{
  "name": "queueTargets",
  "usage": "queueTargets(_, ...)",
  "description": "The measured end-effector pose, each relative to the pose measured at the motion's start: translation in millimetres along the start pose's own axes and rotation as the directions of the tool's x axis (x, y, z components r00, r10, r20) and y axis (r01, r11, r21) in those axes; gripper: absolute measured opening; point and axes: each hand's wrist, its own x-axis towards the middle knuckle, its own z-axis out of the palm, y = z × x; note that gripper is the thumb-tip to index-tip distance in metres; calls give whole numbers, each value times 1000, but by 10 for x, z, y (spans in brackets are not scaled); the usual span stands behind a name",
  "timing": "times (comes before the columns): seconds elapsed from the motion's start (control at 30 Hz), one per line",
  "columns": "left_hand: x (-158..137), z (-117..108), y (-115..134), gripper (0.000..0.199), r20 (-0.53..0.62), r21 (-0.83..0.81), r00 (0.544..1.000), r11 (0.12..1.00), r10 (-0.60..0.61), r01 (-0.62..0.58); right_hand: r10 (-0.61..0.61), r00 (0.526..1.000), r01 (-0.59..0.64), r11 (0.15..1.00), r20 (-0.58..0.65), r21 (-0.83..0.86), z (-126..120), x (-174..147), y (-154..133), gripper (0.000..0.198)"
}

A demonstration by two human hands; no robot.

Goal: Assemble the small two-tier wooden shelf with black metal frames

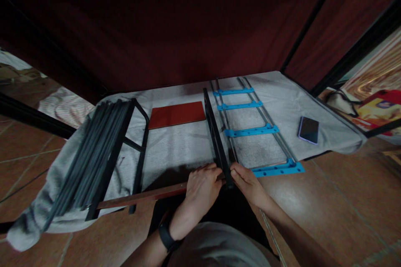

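My left hand [203,183], with a dark band on its wrist, is closed around the right end of a reddish-brown board [147,195], where it meets a black side frame [216,137]. On the frame's other side, my right hand [249,181] is closed, thumb and fingers pressed together against the frame's near end. Whatever small thing it may pinch is hidden. The board runs left to a second black frame [137,144], and both frames stand on edge. A flat orange-red panel [177,115] lies between them, at the far side.
Many dark grey rods [97,146] lie bundled at the left. To the right, blue brackets [250,132] join thin metal rods, ladder-like. A phone [308,129] rests on the grey cloth [332,133]. Dark red panels [188,29] rise behind; tiled floor [341,200] lies in front.
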Motion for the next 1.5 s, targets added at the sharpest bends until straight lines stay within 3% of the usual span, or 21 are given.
queueTargets(0.13,9,16,-4,14,1,3,1000,1000,2,-2,153,988,-147,969,-17,200,58,2,-68,52)
queueTargets(0.27,9,18,4,14,2,6,1000,1000,6,-6,323,946,-280,852,-23,443,140,23,-105,59)
queueTargets(0.37,6,17,8,16,-7,12,1000,1000,17,-17,393,920,-335,798,-10,501,168,30,-137,62)
queueTargets(0.43,-1,14,9,16,-1,20,1000,1000,19,-19,395,919,-340,813,-18,473,165,8,-154,61)
queueTargets(0.6,-71,0,-10,18,22,17,998,998,52,-52,142,985,-140,990,-102,31,41,-117,-201,39)
queueTargets(0.77,-122,-25,-46,19,30,-20,993,993,113,-112,-136,991,134,975,-2,-175,-112,-101,-161,24)
queueTargets(0.87,-105,-26,-58,17,19,-55,989,988,145,-143,-195,980,197,966,28,-169,-119,-42,-82,26)
queueTargets(1.03,-106,60,-70,17,-18,-77,993,990,117,-118,2,999,-4,999,49,43,-68,-38,-68,36)
queueTargets(1.2,-150,136,-64,22,-66,-77,988,987,137,-142,199,979,-206,958,53,202,-47,-71,-152,42)
queueTargets(1.43,-161,135,-78,14,-117,-31,968,974,221,-225,303,950,-311,941,74,133,-93,-37,-225,53)
queueTargets(1.5,-174,137,-85,13,-121,2,960,968,251,-252,290,957,-291,955,13,65,-106,-71,-226,51)
